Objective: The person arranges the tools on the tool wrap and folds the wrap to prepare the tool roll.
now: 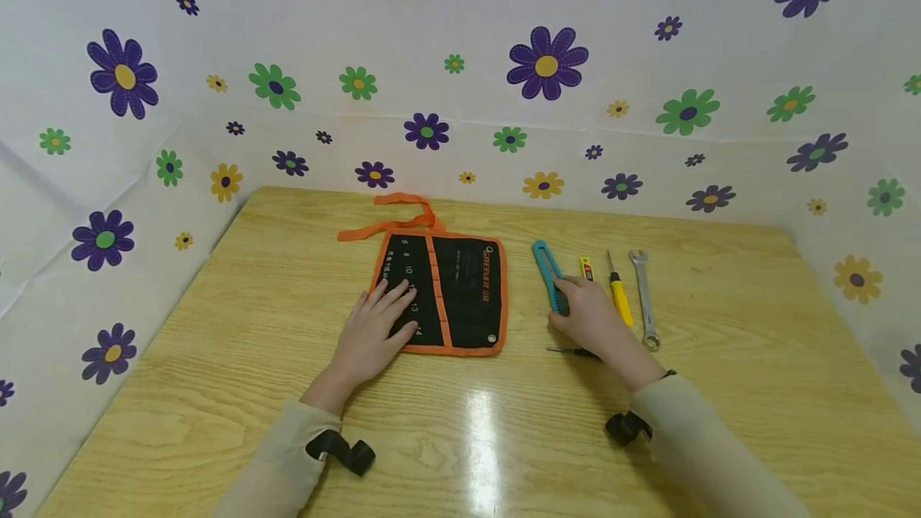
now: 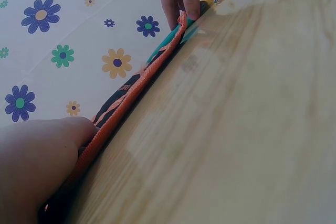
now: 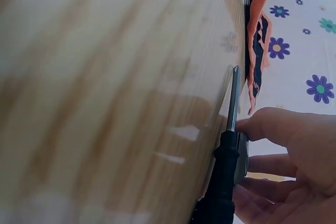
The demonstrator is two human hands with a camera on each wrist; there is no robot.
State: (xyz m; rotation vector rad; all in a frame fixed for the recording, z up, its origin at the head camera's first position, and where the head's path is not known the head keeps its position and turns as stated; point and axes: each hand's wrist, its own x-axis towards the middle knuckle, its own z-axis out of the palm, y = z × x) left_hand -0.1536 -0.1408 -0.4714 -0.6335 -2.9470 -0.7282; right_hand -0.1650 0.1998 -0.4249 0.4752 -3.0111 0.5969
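A black tool pouch (image 1: 468, 294) with orange edging and printed sizes lies flat on the table. My left hand (image 1: 374, 334) rests on its left part, fingers spread over the printed numbers; in the left wrist view the thumb (image 2: 73, 132) lies along the pouch's edge. To the right of the pouch, my right hand (image 1: 593, 322) grips the lower end of a teal utility knife (image 1: 547, 262) between thumb and fingers. Beneath that hand a black-handled screwdriver (image 3: 223, 166) lies on the table, its metal tip pointing toward the pouch. The hand partly hides a small yellow-and-red item (image 1: 587, 268).
Right of my right hand lie a yellow-handled screwdriver (image 1: 619, 298) and a silver combination wrench (image 1: 644, 294). Orange tie straps (image 1: 403, 224) trail from the pouch's far edge. A flower-printed cloth (image 1: 432, 46) stands behind the wooden table (image 1: 237, 294).
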